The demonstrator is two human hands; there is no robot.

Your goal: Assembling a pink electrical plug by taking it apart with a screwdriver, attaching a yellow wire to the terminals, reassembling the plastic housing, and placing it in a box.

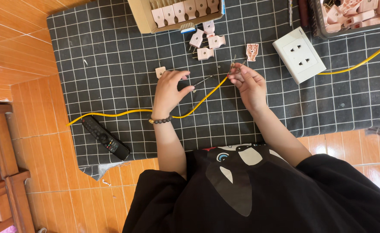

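Spread over the tiled floor, a black gridded mat [112,51] is serving as our work surface. We are pinching the yellow cable [207,92] end in our right hand [250,84], fingers closed. Our left hand [168,88], loosely curled, is gripping a screwdriver [203,80]. Beyond the cable end are lying pink plugs [207,43], then a white socket [299,54]. We judge the cable light and limp; hold it near the tip.

Black remote [105,137] on checked mat [90,51]; white socket plate [299,54]; cardboard box [175,15], perhaps holding pink plugs.
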